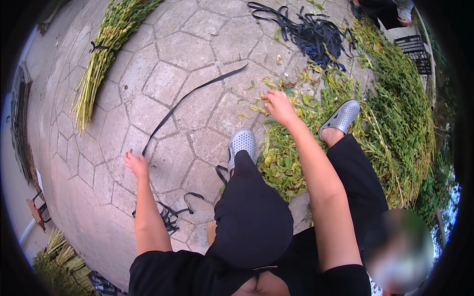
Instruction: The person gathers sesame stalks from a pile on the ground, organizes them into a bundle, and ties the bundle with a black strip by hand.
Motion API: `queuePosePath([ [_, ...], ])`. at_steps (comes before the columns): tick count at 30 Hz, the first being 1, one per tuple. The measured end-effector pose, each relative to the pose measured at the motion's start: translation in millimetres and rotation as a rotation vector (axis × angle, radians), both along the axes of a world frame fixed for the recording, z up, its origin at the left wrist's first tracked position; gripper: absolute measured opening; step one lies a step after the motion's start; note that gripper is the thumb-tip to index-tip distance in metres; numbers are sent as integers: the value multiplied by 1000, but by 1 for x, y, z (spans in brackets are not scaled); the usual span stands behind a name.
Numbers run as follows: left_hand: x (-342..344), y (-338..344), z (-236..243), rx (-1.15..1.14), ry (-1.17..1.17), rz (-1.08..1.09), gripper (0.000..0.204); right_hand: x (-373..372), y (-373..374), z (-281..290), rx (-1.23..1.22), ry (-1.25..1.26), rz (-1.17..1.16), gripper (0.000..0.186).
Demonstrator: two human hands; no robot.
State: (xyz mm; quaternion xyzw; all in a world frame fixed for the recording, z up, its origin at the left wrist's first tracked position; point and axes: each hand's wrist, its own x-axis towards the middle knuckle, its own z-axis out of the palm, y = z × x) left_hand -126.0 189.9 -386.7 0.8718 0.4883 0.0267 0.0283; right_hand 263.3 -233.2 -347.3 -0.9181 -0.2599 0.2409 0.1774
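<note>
A long black strap [170, 112] lies slantwise across the stone paving. At its near end is my left hand [136, 164], fingers spread; whether they touch the strap I cannot tell. My right hand [280, 106] reaches forward over the edge of the loose green and yellow leaves [281, 165], its fingers apart and nothing visible in them. Far to the left lies a bundle of leafy stalks [101, 64], bound with a dark tie. A tangled pile of black straps [316, 37] sits at the far right of centre.
My feet, in grey clogs [242, 143], stand beside and among the leaves. A big heap of leafy stalks [400, 113] spreads on the right. Another person [390, 11] is beyond it, near a black crate [414, 52]. Short black straps [170, 214] and more stalks [59, 261] lie at near left.
</note>
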Motion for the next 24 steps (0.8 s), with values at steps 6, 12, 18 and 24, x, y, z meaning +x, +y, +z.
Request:
queuePosePath([
  [6,146,-96,106,-1015,-781,-223,34,-49,-117,72,118,-22,-318,24],
  [12,237,-251,327,-1306,-1256,-1045,41,-111,-140,148,793,300,-729,27],
  [18,179,-335,443,-1196,-1102,-1310,36,-218,-178,316,888,143,-557,28],
  [24,121,-357,465,-1216,-942,-1431,41,-339,-291,383,940,-208,-656,25],
])
